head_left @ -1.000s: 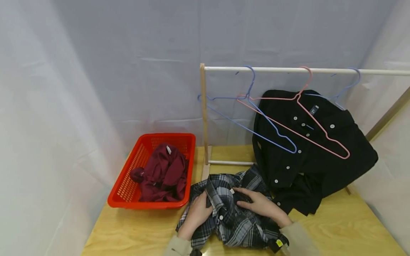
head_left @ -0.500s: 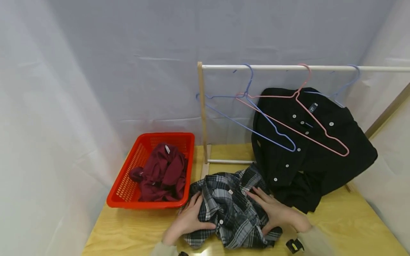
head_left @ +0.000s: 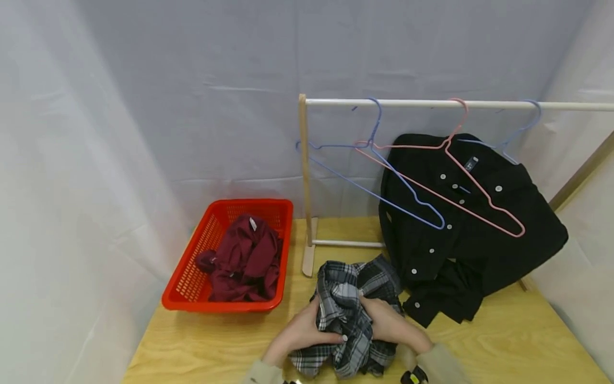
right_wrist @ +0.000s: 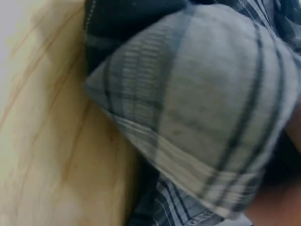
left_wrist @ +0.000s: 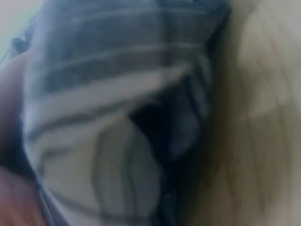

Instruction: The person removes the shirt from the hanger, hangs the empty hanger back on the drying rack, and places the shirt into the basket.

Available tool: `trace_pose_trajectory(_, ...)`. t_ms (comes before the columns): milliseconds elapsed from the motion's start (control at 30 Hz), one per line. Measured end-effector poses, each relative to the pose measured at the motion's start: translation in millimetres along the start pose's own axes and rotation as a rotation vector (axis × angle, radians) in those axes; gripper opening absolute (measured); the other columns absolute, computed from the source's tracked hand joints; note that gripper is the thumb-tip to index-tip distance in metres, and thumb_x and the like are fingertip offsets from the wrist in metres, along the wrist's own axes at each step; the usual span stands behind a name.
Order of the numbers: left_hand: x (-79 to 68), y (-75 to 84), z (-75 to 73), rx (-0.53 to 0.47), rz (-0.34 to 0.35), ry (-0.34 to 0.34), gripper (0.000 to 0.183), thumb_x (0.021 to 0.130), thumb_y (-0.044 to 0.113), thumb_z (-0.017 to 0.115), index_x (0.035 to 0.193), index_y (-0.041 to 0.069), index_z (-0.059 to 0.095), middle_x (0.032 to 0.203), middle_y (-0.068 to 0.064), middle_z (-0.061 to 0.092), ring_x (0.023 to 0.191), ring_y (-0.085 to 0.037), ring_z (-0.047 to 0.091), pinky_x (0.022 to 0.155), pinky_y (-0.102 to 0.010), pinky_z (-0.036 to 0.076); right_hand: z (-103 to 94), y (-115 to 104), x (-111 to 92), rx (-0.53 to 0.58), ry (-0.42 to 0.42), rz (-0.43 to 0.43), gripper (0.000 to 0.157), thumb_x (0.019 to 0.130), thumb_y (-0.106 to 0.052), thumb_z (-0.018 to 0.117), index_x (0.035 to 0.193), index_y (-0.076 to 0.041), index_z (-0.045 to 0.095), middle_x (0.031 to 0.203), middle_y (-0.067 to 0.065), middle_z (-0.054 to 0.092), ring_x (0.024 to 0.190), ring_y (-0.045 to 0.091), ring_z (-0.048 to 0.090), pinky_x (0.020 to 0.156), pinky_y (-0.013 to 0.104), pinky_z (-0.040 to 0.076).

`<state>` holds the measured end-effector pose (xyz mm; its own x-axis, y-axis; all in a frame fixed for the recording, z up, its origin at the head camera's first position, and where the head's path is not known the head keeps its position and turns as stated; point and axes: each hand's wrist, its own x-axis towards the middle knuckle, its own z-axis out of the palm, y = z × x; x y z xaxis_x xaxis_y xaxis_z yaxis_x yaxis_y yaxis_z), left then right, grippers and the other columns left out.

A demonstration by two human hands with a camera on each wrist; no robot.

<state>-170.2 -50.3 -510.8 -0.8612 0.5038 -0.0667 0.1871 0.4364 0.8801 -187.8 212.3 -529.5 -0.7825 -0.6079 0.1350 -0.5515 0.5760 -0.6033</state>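
Left of centre, a red basket (head_left: 220, 308) holds a maroon garment (head_left: 249, 261). At lower centre, the left hand (head_left: 302, 328) grips a bunched plaid shirt (head_left: 357, 320), thumb across its front; the right hand (head_left: 389, 321) grips its other side, fingertips hidden. The step seems to be gathering the cloth; the next move likely calls for 2 firm holds on loose folds. Farther right hangs a black shirt (head_left: 475, 242).
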Motion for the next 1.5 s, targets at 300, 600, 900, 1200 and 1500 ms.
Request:
trace_pose_trajectory(300,-17.9,21.1,-20.0,-0.424,0.055,0.137,0.08,0.082,0.02,0.086,0.15,0.013,0.045,0.141,-0.011,0.058,0.126,-0.026,0.056,0.104,-0.04,0.044,-17.3,-38.6,7.3,0.198,0.202,-0.071,0.072,0.086,-0.013,0.081,0.146,0.005,0.047,0.138,0.023,0.06,0.126,0.026,0.059,0.102,0.04,0.05)
trace_pose_trajectory(600,-32.1,34.3,-43.0,-0.412,0.074,0.211,0.074,0.082,0.015,0.085,0.146,0.016,0.049,0.139,-0.007,0.059,0.126,-0.025,0.055,0.105,-0.043,0.042,-19.8,-61.5,26.7,0.221,0.228,-0.127,0.071,0.087,-0.009,0.079,0.15,0.0,0.045,0.145,0.019,0.056,0.133,0.023,0.054,0.108,0.04,0.046)
trace_pose_trajectory(900,-61.2,50.8,-90.0,-0.36,0.118,0.411,0.068,0.083,0.006,0.082,0.143,0.009,0.05,0.135,-0.01,0.06,0.118,-0.017,0.06,0.1,-0.034,0.05,-43.8,-105.8,86.9,0.222,0.179,-0.358,0.066,0.089,-0.015,0.078,0.147,-0.002,0.048,0.144,0.015,0.056,0.131,0.027,0.055,0.108,0.041,0.046)
trace_pose_trajectory(1200,-81.4,71.7,-136.8,-0.223,0.089,0.721,0.075,0.085,0.007,0.081,0.149,0.01,0.041,0.14,-0.002,0.052,0.125,-0.014,0.053,0.103,-0.026,0.044,-55.2,-144.4,162.8,0.135,0.105,-0.452,0.063,0.096,-0.014,0.069,0.151,0.002,0.041,0.147,0.02,0.051,0.134,0.032,0.052,0.112,0.043,0.041)
trace_pose_trajectory(1500,-73.7,37.4,-153.1,0.012,-0.089,1.062,0.11,0.086,0.026,0.081,0.163,0.012,0.003,0.164,-0.016,0.014,0.134,-0.046,0.04,0.104,-0.066,0.039,-17.0,-146.1,229.6,-0.153,0.043,-0.257,0.066,0.094,-0.014,0.072,0.153,-0.008,0.043,0.148,0.013,0.052,0.134,0.032,0.049,0.112,0.048,0.04)
